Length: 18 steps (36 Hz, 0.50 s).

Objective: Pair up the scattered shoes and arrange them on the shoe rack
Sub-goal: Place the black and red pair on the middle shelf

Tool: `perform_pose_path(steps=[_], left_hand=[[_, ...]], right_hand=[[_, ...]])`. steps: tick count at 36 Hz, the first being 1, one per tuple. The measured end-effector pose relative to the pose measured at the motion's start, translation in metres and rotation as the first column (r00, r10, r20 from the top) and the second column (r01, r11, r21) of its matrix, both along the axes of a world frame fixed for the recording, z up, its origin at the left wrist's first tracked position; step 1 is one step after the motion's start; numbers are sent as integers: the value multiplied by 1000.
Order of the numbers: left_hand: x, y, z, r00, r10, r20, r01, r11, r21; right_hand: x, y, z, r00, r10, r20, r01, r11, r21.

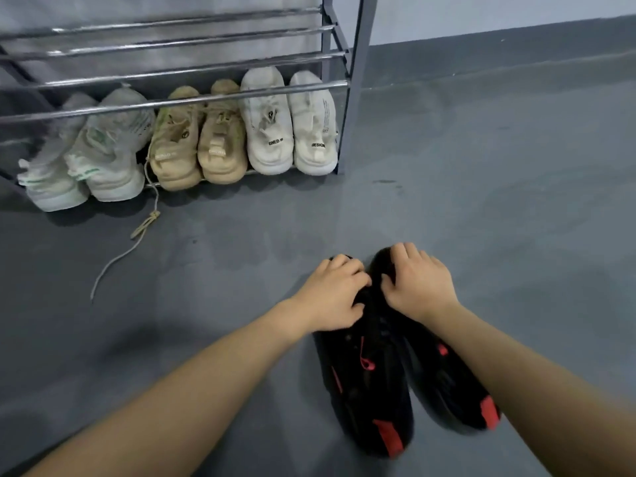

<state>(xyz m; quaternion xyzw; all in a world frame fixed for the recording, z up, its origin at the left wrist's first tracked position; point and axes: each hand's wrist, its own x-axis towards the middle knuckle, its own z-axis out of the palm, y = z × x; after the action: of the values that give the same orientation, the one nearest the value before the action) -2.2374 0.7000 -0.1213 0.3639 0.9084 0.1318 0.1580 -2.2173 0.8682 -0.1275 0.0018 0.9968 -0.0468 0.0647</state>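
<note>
Two black shoes with red trim lie side by side on the grey floor, the left black shoe [368, 380] and the right black shoe [444, 383], heels toward me. My left hand [332, 294] grips the front of the left one, fingers curled over it. My right hand [418, 282] grips the front of the right one the same way. The metal shoe rack [356, 80] stands at the back left. Its bottom shelf holds a pale green pair [89, 153], a tan pair [199, 139] and a white pair [289, 122].
A loose lace [137, 235] from the tan shoe trails over the floor in front of the rack. The rack's upper bars [179, 67] carry nothing. Grey floor stretches to the right up to a pale wall [499, 15].
</note>
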Motion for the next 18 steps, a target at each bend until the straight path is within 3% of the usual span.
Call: perform_pose_path(steps=[5, 10, 15, 18], left_hand=[[9, -1, -11, 995, -91, -29, 88, 991, -97], [13, 1, -17, 1000, -15, -26, 14, 998, -67], [23, 4, -26, 997, 19, -76, -19, 1000, 8], [23, 1, -30, 992, -13, -122, 15, 1000, 10]], right_hand=[[16, 7, -7, 993, 0, 115, -10, 996, 83], [16, 5, -8, 992, 40, 121, -55, 990, 126], [32, 1, -11, 992, 125, 20, -125, 992, 10], [36, 2, -11, 988, 142, 64, -143, 990, 15]])
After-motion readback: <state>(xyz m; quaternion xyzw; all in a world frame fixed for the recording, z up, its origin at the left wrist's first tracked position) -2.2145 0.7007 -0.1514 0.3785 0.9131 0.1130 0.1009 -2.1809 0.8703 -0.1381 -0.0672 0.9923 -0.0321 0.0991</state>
